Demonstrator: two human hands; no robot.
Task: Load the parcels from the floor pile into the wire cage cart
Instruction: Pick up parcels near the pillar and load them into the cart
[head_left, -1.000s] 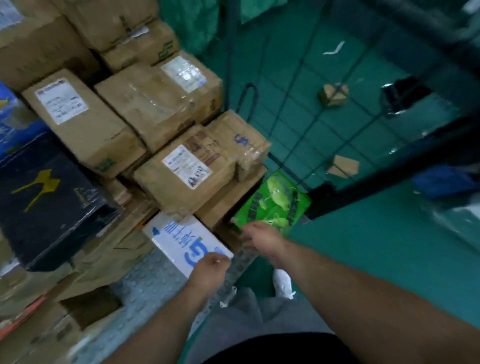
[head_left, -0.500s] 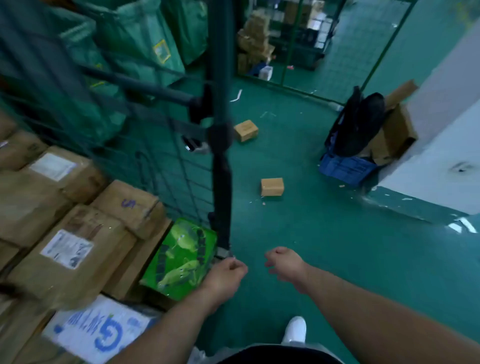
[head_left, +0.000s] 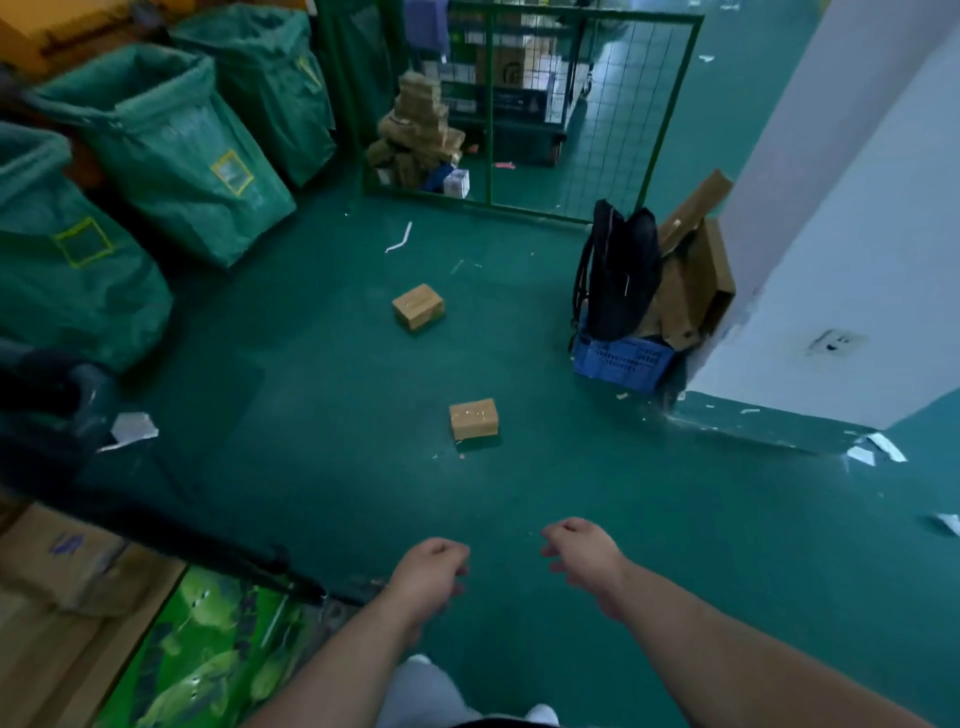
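We start at the fingers. Those of the left hand (head_left: 432, 570) are curled loosely inward and hold nothing. Those of the right hand (head_left: 581, 550) are also bent and slack, a little more spread, and hold nothing. Both hands hang over bare green floor (head_left: 675, 519), a short gap apart, with the forearms reaching in from the bottom edge. Below them we see a grey trouser leg (head_left: 423, 691) and the toe of a white shoe (head_left: 543, 716).

Just left of the left hand is the dark, blurred frame of the cart (head_left: 208, 545), running down to a corner near the wrist. Inside it lie a bright green packet (head_left: 208, 654) and, beside that, a brown box (head_left: 67, 566) with blue marking.

Ahead of the hands, well apart from them, two small brown parcels sit on the floor: the near parcel (head_left: 474, 420) and, further off and slightly left, the far parcel (head_left: 418, 306). A scrap of white paper (head_left: 130, 428) lies to the left.

Along the left side stand big green sacks (head_left: 156, 140). To the right a black backpack (head_left: 618, 270) and flattened cardboard (head_left: 696, 270) stand in or behind a blue crate (head_left: 618, 359), against a white wall (head_left: 857, 234). At the back a green wire fence (head_left: 670, 104) has a heap of boxes (head_left: 415, 130) behind it.
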